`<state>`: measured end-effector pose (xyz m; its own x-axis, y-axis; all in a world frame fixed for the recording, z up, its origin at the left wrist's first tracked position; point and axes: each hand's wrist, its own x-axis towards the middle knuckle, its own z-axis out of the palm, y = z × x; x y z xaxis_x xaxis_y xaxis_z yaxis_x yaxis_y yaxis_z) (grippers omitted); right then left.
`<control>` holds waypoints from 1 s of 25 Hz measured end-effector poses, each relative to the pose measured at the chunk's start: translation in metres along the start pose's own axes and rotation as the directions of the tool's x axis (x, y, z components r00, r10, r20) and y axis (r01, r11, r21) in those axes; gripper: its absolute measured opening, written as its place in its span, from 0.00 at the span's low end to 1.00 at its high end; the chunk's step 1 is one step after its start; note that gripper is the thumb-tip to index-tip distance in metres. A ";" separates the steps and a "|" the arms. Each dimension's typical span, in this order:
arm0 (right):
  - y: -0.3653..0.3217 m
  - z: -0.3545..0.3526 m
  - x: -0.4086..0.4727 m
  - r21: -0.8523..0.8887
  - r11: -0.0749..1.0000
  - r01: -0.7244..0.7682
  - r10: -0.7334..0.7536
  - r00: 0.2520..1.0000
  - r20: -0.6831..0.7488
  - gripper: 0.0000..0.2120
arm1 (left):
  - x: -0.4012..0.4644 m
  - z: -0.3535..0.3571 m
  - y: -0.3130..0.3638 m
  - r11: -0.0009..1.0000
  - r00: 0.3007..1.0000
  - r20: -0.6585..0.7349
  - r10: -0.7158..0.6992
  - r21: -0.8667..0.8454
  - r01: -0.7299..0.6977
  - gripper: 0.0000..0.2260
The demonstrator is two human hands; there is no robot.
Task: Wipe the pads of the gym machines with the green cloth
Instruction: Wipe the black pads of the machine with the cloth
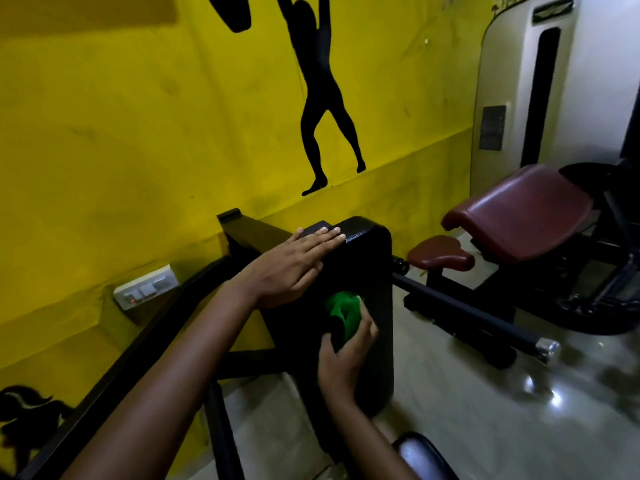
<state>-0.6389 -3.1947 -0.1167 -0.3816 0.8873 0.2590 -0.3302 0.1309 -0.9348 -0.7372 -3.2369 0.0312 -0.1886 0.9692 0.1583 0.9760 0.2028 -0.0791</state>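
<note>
a: what is the right hand [346,355] doing?
b: its fingers are curled round the green cloth [343,315], and the bunched cloth is pressed on the middle of the black pad [370,271].
a: and the left hand [291,268]?
b: it lies flat on the top left part of that pad, fingers straight and close together.
a: what is farther off?
b: two red pads, a small seat [440,254] and a big pad [519,213], to the right. behind is a yellow wall [138,133] with a black figure [325,98].
</note>
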 end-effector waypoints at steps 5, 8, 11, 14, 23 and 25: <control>-0.031 0.000 0.060 -0.009 1.000 0.007 -0.007 0.995 -0.096 0.32 | 0.006 0.005 0.001 0.999 1.000 -0.003 -0.004 0.054 0.004 0.28; -0.014 -0.009 0.059 -0.025 0.993 -0.114 0.112 0.990 -0.086 0.31 | 0.012 0.002 0.001 1.000 1.000 -0.009 0.011 0.029 -0.011 0.29; -0.006 -0.019 0.057 0.005 0.963 -0.270 0.269 0.958 -0.099 0.30 | 0.016 0.004 0.005 0.994 0.999 -0.026 0.025 0.109 -0.022 0.28; -0.023 -0.016 0.096 -0.011 0.995 -0.104 0.102 0.988 -0.117 0.29 | 0.014 0.009 0.009 0.969 0.998 -0.052 0.032 0.245 -0.019 0.27; 0.010 -0.017 0.075 -0.045 0.913 -0.405 0.391 0.902 -0.180 0.25 | 0.020 0.009 0.008 0.957 0.995 -0.062 0.084 0.285 -0.063 0.27; -0.001 -0.012 0.090 -0.039 0.961 -0.275 0.260 0.940 -0.222 0.25 | 0.022 0.009 0.007 0.952 0.994 -0.057 0.096 0.298 -0.075 0.28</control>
<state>-0.6629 -3.1099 -0.0955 -0.2525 0.9661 -0.0537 -0.1787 -0.1011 -0.9787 -0.7351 -3.2124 0.0250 -0.0874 0.9747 0.2056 0.9106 0.1619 -0.3803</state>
